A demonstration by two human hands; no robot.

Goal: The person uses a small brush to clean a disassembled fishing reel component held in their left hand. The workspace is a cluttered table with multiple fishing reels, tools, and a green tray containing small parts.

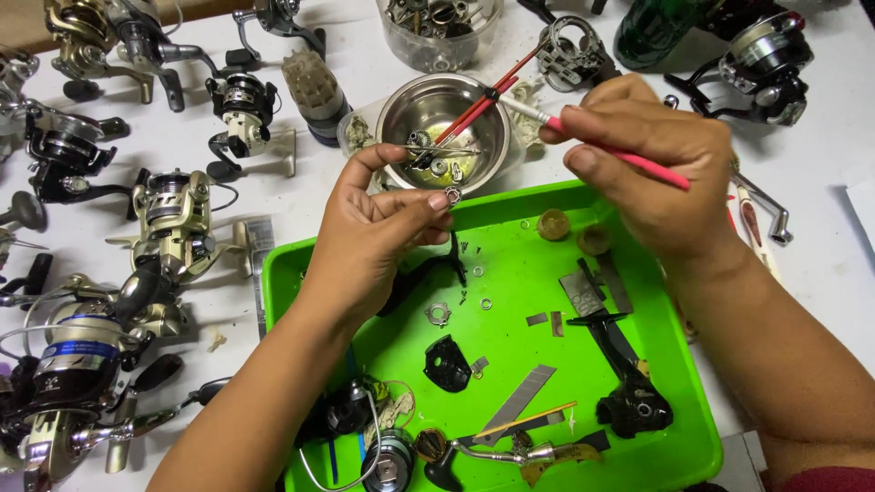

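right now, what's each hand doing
Left hand: pinched shut on a small metal ring.
Right hand: shut on a pink-handled brush, tip towards the steel bowl.

Assembled metal spinning fishing reels [173,219] lie across the white table [820,173] at left. A clear plastic tub of metal parts [439,32] stands at the far edge, beside a dark green bottle [656,32].

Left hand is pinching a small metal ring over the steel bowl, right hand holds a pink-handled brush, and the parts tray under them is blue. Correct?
Not quite: the head view shows the tray is bright green, not blue. The rest holds: left hand pinches the small metal ring by the steel bowl, right hand holds the pink-handled brush.
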